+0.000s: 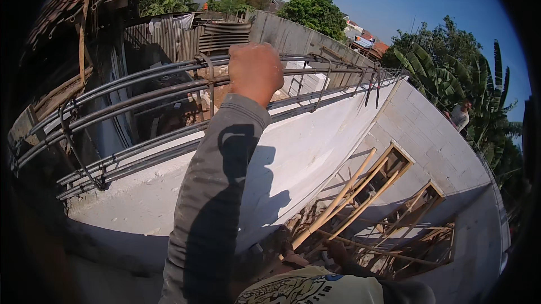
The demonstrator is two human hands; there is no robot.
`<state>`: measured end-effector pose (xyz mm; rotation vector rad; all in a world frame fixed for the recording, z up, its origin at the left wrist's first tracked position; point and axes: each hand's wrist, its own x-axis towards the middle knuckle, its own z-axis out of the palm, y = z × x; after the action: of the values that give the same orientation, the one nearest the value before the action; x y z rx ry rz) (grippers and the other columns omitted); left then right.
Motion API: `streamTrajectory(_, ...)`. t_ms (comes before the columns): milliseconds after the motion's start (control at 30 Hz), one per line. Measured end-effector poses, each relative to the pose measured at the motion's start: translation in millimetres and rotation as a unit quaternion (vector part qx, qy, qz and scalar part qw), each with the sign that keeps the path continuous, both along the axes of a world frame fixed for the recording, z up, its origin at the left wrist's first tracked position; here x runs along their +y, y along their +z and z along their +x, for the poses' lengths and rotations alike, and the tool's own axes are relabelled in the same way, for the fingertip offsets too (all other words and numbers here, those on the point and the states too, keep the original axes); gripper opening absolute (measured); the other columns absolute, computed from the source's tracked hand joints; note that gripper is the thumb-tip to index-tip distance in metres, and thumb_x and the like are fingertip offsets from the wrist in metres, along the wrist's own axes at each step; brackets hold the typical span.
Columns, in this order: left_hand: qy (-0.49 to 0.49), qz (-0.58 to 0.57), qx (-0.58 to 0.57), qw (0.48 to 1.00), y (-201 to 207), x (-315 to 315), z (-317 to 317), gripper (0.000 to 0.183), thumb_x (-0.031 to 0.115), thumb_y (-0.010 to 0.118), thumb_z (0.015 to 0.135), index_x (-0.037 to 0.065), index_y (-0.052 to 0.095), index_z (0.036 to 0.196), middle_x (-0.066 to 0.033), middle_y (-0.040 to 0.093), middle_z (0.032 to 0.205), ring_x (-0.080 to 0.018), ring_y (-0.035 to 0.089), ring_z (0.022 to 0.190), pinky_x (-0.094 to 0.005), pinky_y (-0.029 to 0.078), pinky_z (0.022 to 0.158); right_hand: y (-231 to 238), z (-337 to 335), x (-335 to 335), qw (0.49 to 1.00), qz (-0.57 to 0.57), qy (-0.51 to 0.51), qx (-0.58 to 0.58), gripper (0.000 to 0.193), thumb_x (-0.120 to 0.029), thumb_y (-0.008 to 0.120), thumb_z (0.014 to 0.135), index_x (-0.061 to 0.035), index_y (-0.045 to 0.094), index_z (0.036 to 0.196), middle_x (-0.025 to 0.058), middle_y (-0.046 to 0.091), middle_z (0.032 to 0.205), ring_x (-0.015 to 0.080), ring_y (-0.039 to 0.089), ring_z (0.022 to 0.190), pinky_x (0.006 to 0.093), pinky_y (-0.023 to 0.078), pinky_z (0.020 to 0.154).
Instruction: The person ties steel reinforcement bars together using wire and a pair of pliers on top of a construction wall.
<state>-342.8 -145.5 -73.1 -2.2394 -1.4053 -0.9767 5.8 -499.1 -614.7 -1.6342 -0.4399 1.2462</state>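
My left hand (256, 73), at the end of a dusty grey sleeve, is closed in a fist at the upper bars of a long steel rebar cage (163, 84). Bent stirrups tie the cage's dark bars together, and it lies along the top of a pale block wall (315, 146). Fingertips and thumb are hidden behind the fist. Low in the picture, in shade beside my light printed shirt (310, 288), is my right hand (338, 252). Its fingers are too dark to make out, and so is anything they may hold.
Bamboo poles (332, 208) lean near framed openings in another block wall (434, 135) to the right. Below lie rubble and more poles. Another person (459, 117) is at the far right wall. A tiled-roof shed (62, 16) stands left; banana plants (437, 75) grow beyond.
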Motion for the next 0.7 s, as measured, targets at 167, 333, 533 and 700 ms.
streamTrajectory(167, 0.008, -0.032, 0.043, 0.999, 2.2, 3.2, 0.5, 0.029, 0.018, 0.063, 0.077, 0.004, 0.066, 0.103, -0.0153, 0.069, 0.099, -0.0313, 0.068, 0.093, -0.0433, 0.048, 0.084, -2.5, 13.5, 63.0, 0.994, 0.072, -0.025, 0.080, 0.018, -0.019, 0.050, 0.095, -0.0054, 0.061, 0.098, 0.0009, 0.047, 0.066, 0.0131, 0.047, 0.054, 0.0308, 0.038, 0.047)
streamTrajectory(333, 0.003, -0.006, 0.055, 0.998, 18.5, -14.0, 0.2, 0.031, 0.015, 0.066, 0.073, 0.000, 0.061, 0.099, -0.0211, 0.067, 0.095, -0.0373, 0.065, 0.094, -0.0456, 0.049, 0.085, -14.9, 25.7, 122.7, 0.977, 0.176, -0.039, 0.113, 0.017, -0.018, 0.048, 0.097, -0.0053, 0.059, 0.099, -0.0018, 0.041, 0.062, 0.0114, 0.042, 0.050, 0.0287, 0.036, 0.045)
streamTrajectory(533, 0.012, -0.015, 0.049, 0.999, 16.7, -11.6, 15.2, 0.052, 0.023, 0.082, 0.068, -0.002, 0.060, 0.108, -0.0213, 0.065, 0.100, -0.0392, 0.063, 0.096, -0.0465, 0.049, 0.083, 46.3, 53.1, 154.2, 0.975, 0.127, -0.173, 0.062, 0.014, -0.017, 0.051, 0.096, -0.0048, 0.057, 0.096, -0.0012, 0.049, 0.069, 0.0091, 0.046, 0.052, 0.0256, 0.040, 0.046)
streamTrajectory(700, 0.045, -0.015, 0.043, 0.998, 9.9, -12.5, 14.6, 0.051, 0.017, 0.081, 0.068, -0.002, 0.059, 0.109, -0.0205, 0.064, 0.102, -0.0388, 0.062, 0.098, -0.0450, 0.049, 0.083, 118.9, 110.1, 196.7, 0.905, 0.272, -0.301, 0.130, 0.017, -0.024, 0.048, 0.100, -0.0108, 0.050, 0.090, 0.0010, 0.049, 0.072, 0.0136, 0.047, 0.055, 0.0314, 0.042, 0.051)
